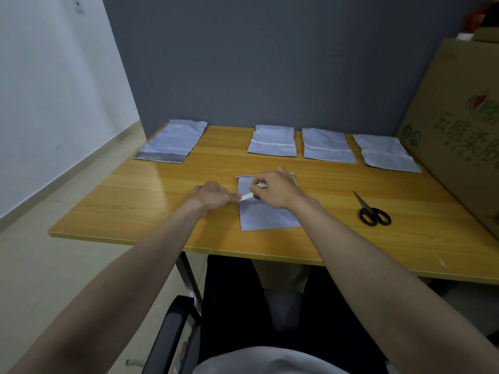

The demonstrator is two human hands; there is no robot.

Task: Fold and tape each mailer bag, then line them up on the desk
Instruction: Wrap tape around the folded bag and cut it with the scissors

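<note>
Bags tell the story so far: three folded bags [272, 143] [328, 145] [386, 153] lie side by side along the far edge of the surface [162, 206], each with a pale strip of tape across its fold, so I count those as done and lined up. A fourth bag [267, 214] lies flat in front of me, near the middle of the surface, its top edge turned over. My left hand [213, 195] has its fingers pinched shut on one end of a short white strip of tape [246, 196], and my right hand [275, 188] has its fingers closed on the other end, the strip stretched between them just above the bag. I judge I am about to press it down over the fold. One more bag [172, 141] waits at the far left, unfolded, its dark flap showing at the near end; that one is left to do. Scissors [374, 211] rest to my right, well apart from the bag. I cannot see a tape roll; my right hand may hide it.
</note>
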